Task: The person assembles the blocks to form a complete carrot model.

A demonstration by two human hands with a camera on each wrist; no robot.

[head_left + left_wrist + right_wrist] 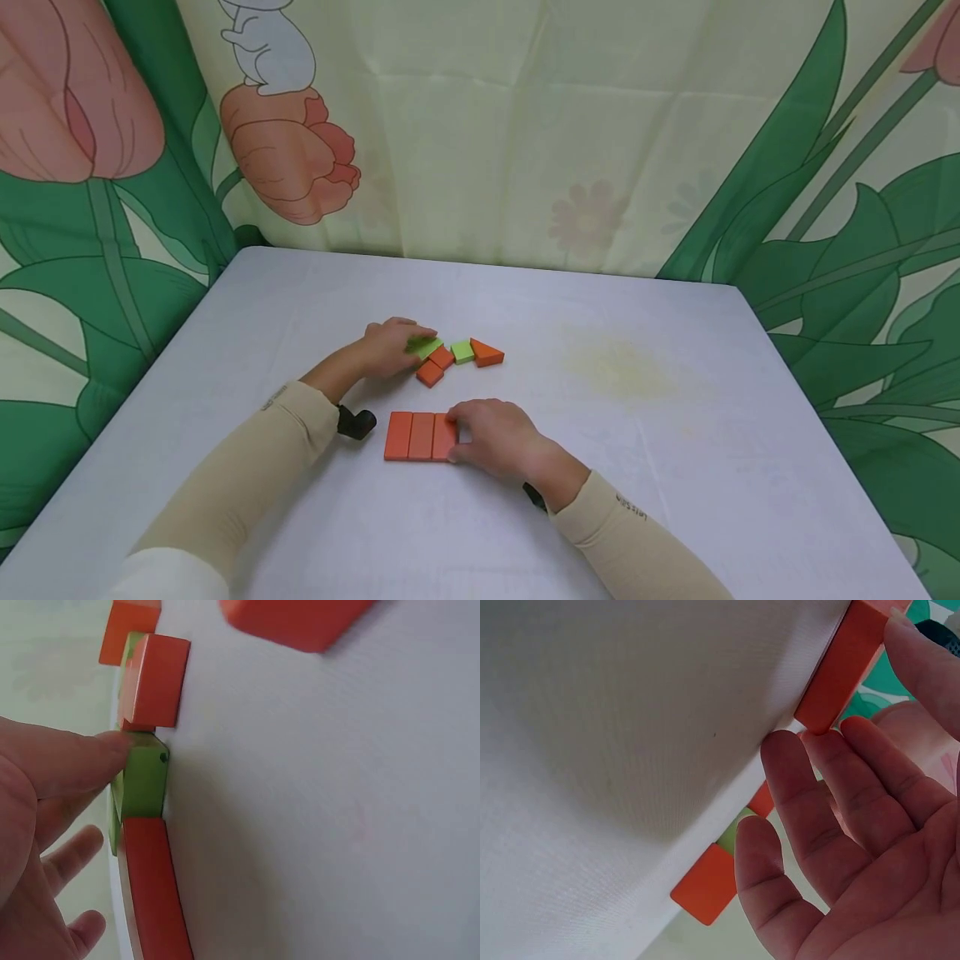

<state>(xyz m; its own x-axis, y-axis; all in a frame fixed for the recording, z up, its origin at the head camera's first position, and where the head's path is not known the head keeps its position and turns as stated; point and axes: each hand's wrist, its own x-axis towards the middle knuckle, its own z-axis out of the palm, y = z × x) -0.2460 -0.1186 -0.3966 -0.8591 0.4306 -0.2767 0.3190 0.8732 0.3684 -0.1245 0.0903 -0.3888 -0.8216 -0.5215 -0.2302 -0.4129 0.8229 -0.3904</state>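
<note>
My left hand [393,346] is over the far pieces, thumb and forefinger pinching a green block [146,780]. A long orange-red block [156,889] lies against that block in the left wrist view; the hand covers it in the head view. Nearer the front, three flat orange rectangular blocks [422,437] lie side by side in a row. At the row's right end my right hand [495,435] holds the last block by its two short ends, thumb on the near end and fingers on the far one.
Right of the left hand lie two small orange blocks, one [441,357] touching the other [430,373]. Beside them are a small green block [462,352] and an orange triangular block [487,353]. A white cloth covers the table [675,467]; a printed curtain [480,150] hangs behind.
</note>
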